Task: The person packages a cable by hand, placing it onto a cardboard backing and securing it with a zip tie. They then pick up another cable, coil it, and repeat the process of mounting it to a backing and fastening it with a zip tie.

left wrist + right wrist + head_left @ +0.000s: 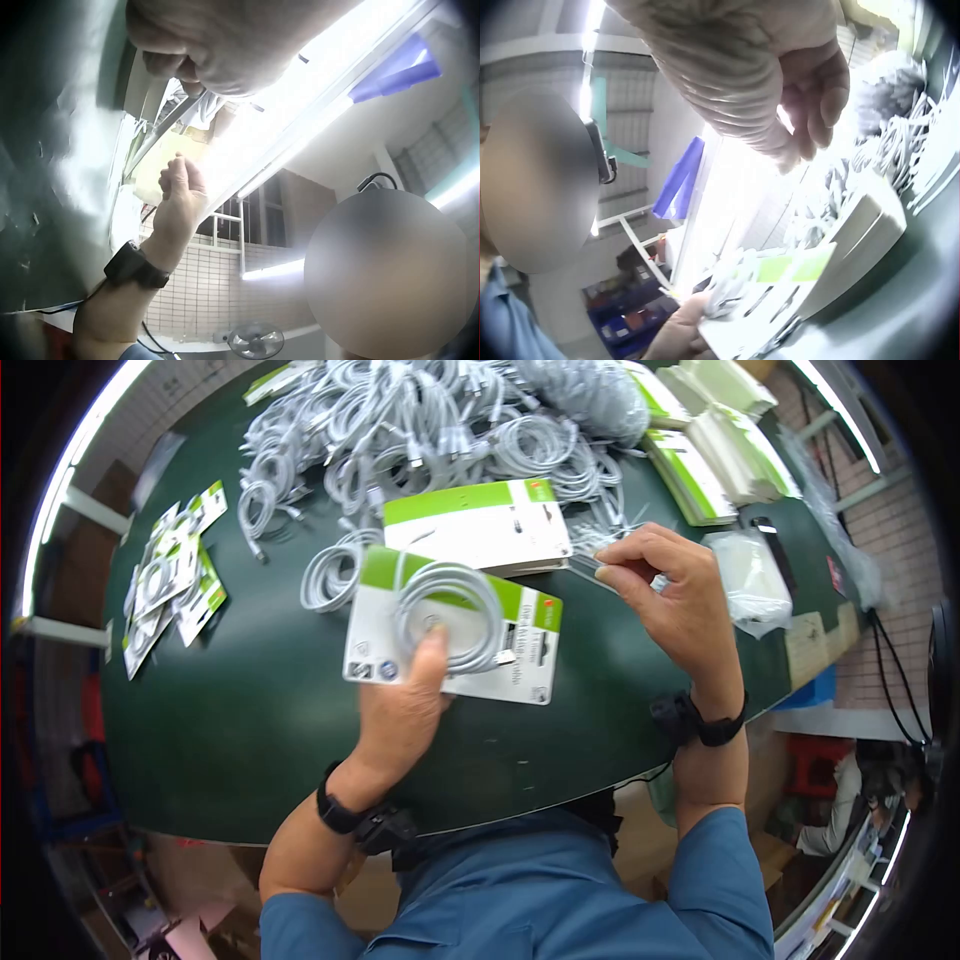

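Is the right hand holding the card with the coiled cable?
No, the left hand holds this card; the right hand is apart from it.

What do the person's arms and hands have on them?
The left hand and right hand wear no gloves. Each wrist has a black strap with a dark boxy device. A thin black cable trails from the right one. The blue sleeves are short.

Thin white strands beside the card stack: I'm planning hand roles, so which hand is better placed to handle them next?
Probably the right hand: its fingers are beside the strands, while the left hand holds the card and coiled cable.
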Demonstrator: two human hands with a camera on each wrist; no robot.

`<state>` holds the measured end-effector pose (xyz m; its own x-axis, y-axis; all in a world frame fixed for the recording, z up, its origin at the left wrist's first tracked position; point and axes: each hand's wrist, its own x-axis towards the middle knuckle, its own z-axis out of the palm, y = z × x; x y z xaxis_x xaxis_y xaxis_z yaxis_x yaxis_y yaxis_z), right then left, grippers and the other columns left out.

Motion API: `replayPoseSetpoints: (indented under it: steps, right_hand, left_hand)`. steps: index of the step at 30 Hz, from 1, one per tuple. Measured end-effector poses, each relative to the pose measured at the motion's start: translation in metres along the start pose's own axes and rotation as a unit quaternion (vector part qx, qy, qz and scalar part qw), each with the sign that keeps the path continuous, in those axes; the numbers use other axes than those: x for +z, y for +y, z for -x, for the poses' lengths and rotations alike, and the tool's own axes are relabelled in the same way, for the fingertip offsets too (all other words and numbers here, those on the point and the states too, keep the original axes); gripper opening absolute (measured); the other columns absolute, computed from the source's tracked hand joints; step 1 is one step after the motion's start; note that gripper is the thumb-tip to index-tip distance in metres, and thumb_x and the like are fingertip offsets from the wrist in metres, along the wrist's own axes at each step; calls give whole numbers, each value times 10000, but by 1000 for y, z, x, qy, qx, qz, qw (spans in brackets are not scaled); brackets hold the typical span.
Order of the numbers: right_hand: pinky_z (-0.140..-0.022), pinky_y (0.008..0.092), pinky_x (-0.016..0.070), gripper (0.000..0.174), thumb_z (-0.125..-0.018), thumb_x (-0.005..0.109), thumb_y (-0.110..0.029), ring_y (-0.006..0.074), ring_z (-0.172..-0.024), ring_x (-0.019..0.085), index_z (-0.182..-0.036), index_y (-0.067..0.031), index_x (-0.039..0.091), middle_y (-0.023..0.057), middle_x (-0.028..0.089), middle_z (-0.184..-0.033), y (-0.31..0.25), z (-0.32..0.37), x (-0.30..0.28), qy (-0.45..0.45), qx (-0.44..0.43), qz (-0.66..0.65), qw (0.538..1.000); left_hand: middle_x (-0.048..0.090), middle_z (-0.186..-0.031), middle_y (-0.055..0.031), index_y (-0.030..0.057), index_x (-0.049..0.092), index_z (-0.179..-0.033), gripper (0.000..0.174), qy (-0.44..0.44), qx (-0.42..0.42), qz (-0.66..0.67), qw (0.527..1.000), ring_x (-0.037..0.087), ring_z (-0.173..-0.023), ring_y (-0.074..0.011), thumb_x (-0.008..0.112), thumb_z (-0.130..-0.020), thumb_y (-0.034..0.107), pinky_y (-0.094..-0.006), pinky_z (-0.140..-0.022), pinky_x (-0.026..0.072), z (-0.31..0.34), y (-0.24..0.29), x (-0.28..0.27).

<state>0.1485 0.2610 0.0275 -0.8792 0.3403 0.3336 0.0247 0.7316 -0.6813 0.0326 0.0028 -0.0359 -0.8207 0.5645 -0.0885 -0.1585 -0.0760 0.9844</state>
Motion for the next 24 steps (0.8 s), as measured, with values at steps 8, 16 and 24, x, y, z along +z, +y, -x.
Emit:
replayPoseSetpoints:
  steps: [8,16,24]
  right_hand:
    - [-703,357,556,224,-846,848,-137,246,-740,684,-1018,-3,795,136,743,-890,64,20,-1,-81,68,155,982]
    - [-816,470,553,174,-898,784,-162,378,-897,701,-966,-8,739,176,726,-925,69,11,23,-170,62,199,963]
    - [-681,366,561,101,-963,740,-60,276,-697,670,-1021,6,690,138,733,-883,30,13,6,-76,126,17,989]
  left_hand:
    - [636,-1041,-54,44,508,-1364,359,17,-36,34,999,584,-645,-56,637,-1052,164,-205,-414,391,1,8,1]
    - [629,-1032,-54,36,517,-1334,343,-10,-17,74,997,578,-681,-58,648,-1046,170,-220,-430,398,2,5,-2]
    - [665,-1082,-110,41,626,-1267,284,-23,89,-144,985,683,-855,-198,698,-996,83,-378,-668,567,6,-14,-19]
